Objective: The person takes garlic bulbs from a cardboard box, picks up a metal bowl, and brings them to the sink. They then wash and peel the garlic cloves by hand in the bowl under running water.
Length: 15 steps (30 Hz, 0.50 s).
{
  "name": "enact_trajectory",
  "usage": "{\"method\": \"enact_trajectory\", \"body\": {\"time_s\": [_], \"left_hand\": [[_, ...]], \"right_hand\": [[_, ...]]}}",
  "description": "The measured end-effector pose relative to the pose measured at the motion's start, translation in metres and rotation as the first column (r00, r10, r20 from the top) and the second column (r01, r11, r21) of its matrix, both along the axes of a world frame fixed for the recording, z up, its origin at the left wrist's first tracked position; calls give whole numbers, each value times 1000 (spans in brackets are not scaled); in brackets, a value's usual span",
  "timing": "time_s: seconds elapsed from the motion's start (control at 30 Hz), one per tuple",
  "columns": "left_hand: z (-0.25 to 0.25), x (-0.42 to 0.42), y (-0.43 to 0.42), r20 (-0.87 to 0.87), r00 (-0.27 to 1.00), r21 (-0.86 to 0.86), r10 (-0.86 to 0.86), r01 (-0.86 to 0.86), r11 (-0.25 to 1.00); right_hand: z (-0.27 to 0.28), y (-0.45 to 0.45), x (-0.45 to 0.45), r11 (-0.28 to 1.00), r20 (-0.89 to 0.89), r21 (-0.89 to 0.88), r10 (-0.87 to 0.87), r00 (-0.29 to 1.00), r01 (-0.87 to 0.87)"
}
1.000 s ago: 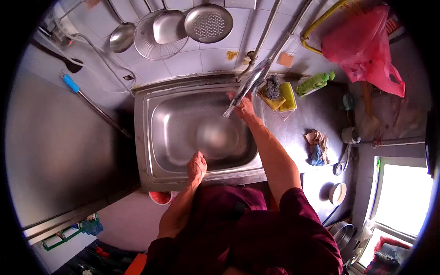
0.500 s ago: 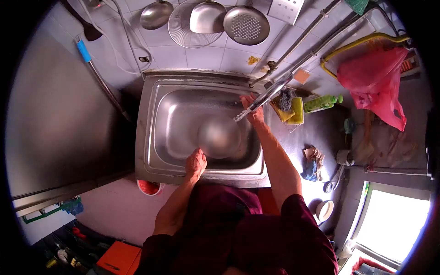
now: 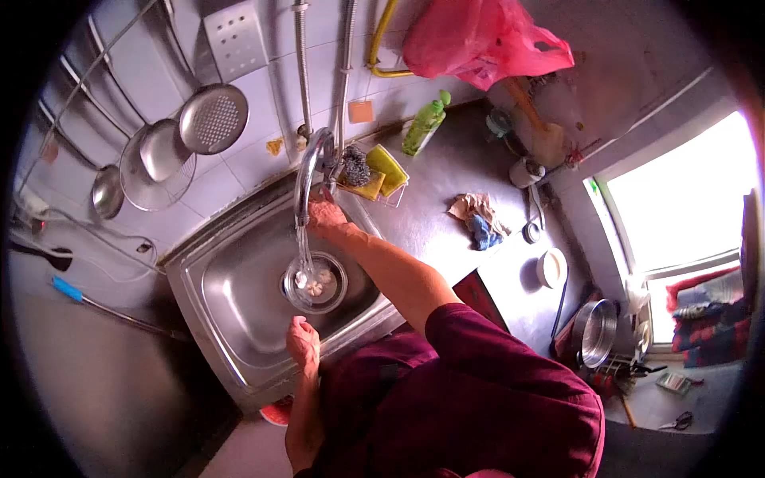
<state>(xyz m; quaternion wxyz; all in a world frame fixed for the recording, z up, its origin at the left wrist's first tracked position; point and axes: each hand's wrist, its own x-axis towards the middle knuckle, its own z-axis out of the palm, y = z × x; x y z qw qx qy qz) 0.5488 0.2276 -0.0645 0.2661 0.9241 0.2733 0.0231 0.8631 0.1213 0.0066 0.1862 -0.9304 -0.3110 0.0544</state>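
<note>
A round metal bowl (image 3: 343, 291) sits in the sink basin (image 3: 239, 315). Several small whitish pieces (image 3: 316, 287) lie inside it. Water falls from the curved faucet (image 3: 303, 187) into the bowl. My right hand (image 3: 325, 217) is beside the faucet's base at the back rim of the sink; the spout and base partly hide its fingers. Just in front of the bowl, close to its near edge, is my left hand (image 3: 303, 344). Its fingers are curled closed, and what they may hold is hidden.
A steel scourer (image 3: 355, 169) and yellow sponges (image 3: 388, 170) sit behind the sink, with a green bottle (image 3: 425, 127) beyond. A crumpled cloth (image 3: 480, 219) and a white round dish (image 3: 551, 268) lie on the right counter. Utensils, including a perforated skimmer (image 3: 213, 119), hang on the wall.
The view has turned toward the right. The bowl, blurred before, now shows its whitish contents under running water. My left hand is apart from the basin's middle, just in front of the bowl.
</note>
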Motion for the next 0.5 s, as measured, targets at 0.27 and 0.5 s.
{"method": "enact_trajectory", "body": {"time_s": [0.27, 0.5], "left_hand": [[-4, 2, 1, -43, 999, -46, 14, -16, 999], [-1, 1, -2, -75, 995, -86, 73, -79, 993]], "right_hand": [[-24, 2, 2, 991, 59, 129, 20, 998, -28], [-27, -1, -4, 995, 155, 101, -4, 988, -12]]}}
